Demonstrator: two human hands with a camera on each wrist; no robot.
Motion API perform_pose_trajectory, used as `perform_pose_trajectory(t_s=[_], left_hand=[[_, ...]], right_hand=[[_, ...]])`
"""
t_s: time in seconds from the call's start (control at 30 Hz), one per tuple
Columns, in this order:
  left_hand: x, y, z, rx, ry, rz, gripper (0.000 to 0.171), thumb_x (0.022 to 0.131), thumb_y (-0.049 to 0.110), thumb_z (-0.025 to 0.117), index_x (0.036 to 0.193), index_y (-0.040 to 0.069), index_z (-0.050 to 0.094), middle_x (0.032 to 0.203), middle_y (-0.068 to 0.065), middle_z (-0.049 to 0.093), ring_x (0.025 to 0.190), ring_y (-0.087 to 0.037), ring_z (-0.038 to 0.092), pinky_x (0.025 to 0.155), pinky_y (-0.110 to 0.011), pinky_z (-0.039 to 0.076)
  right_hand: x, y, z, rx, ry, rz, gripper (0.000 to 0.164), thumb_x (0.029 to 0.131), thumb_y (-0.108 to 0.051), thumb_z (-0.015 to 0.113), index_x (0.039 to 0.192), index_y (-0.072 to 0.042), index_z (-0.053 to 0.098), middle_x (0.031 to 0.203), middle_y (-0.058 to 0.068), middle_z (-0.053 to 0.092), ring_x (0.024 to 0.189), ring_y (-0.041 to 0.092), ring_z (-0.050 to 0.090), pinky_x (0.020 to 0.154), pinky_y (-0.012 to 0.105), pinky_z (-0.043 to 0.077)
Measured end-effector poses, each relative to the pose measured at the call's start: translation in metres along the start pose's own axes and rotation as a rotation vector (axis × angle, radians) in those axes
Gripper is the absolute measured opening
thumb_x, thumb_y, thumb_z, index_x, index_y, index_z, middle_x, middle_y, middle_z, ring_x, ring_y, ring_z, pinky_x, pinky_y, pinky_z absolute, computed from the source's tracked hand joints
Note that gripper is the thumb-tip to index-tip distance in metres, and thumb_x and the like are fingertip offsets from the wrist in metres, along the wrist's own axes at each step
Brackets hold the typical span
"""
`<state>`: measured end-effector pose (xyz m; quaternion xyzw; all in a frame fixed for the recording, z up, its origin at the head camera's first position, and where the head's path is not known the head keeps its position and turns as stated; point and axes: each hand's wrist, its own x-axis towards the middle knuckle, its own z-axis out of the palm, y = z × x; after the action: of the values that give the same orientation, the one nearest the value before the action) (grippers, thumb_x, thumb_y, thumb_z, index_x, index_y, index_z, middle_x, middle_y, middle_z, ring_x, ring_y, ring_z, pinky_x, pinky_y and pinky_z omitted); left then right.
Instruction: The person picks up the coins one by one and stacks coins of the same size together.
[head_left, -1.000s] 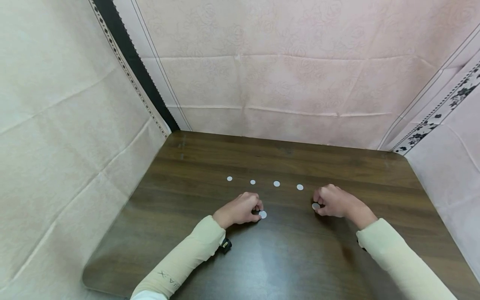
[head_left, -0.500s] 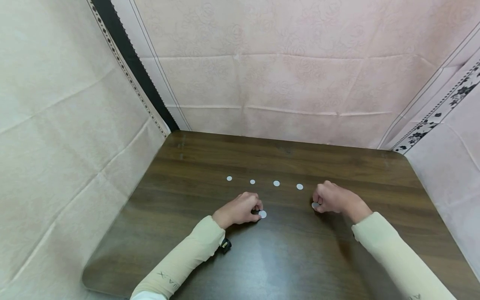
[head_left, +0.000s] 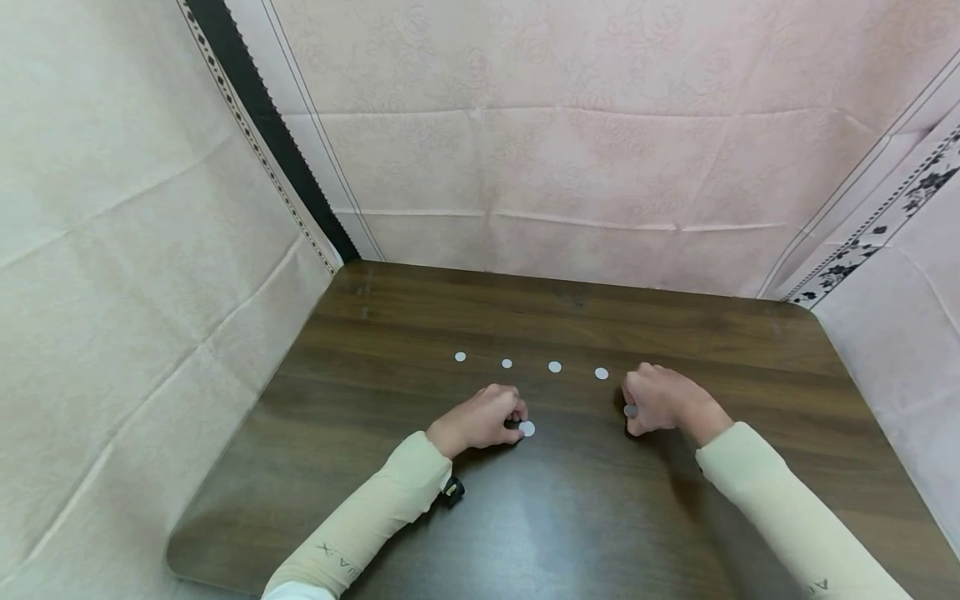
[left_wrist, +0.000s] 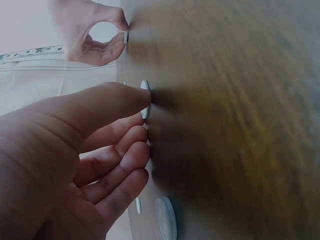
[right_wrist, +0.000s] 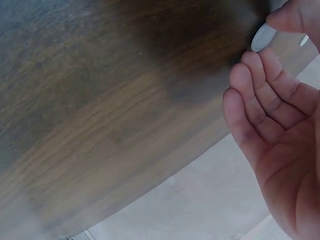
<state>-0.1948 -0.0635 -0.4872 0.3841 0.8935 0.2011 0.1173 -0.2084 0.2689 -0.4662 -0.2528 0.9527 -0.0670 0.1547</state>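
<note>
Near the middle of the table, my left hand (head_left: pixel 480 417) pinches the edge of a white disc (head_left: pixel 528 428) between thumb and fingers. In the left wrist view that disc (left_wrist: pixel 144 111) lies at the table surface, partly behind the thumb. Farther right, my right hand (head_left: pixel 663 402) has thumb and fingertips around a second white disc (head_left: pixel 630 411), close over the wood. The right wrist view shows this disc (right_wrist: pixel 263 37) pinched between thumb and index finger, with the other fingers bent beside it.
Beyond the hands, several more white discs lie in a row, from the leftmost disc (head_left: pixel 461 357) to the rightmost disc (head_left: pixel 602 373). They sit on a dark wooden table (head_left: pixel 420 308). Pale cloth (head_left: pixel 585 167) hangs behind it and at both sides.
My right hand and forearm have shifted slightly left, and the hand has turned a little around its disc. My left hand keeps its place, as do the discs in the row.
</note>
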Motion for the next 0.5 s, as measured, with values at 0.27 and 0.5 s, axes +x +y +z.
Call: perform_pose_trajectory(t_s=[0.27, 0.5], left_hand=[[0.000, 0.000, 0.000, 0.004, 0.003, 0.011, 0.010, 0.095, 0.018, 0.078, 0.099, 0.009, 0.079, 0.095, 0.000, 0.067, 0.083, -0.008, 0.054, 0.075, -0.021, 0.049], [0.000, 0.000, 0.000, 0.009, 0.005, 0.010, 0.009, 0.095, 0.018, 0.079, 0.099, 0.009, 0.078, 0.095, 0.000, 0.067, 0.083, -0.008, 0.053, 0.076, -0.021, 0.049]], right_hand=[[0.000, -0.003, -0.002, -0.008, -0.009, 0.003, 0.049, 0.072, -0.010, 0.075, 0.059, -0.023, 0.029, 0.061, -0.011, 0.015, 0.056, 0.008, 0.017, 0.055, 0.028, 0.016], [0.002, -0.011, -0.003, 0.019, 0.001, -0.006, 0.048, 0.073, -0.009, 0.074, 0.058, -0.023, 0.031, 0.059, -0.011, 0.017, 0.054, 0.007, 0.020, 0.053, 0.027, 0.018]])
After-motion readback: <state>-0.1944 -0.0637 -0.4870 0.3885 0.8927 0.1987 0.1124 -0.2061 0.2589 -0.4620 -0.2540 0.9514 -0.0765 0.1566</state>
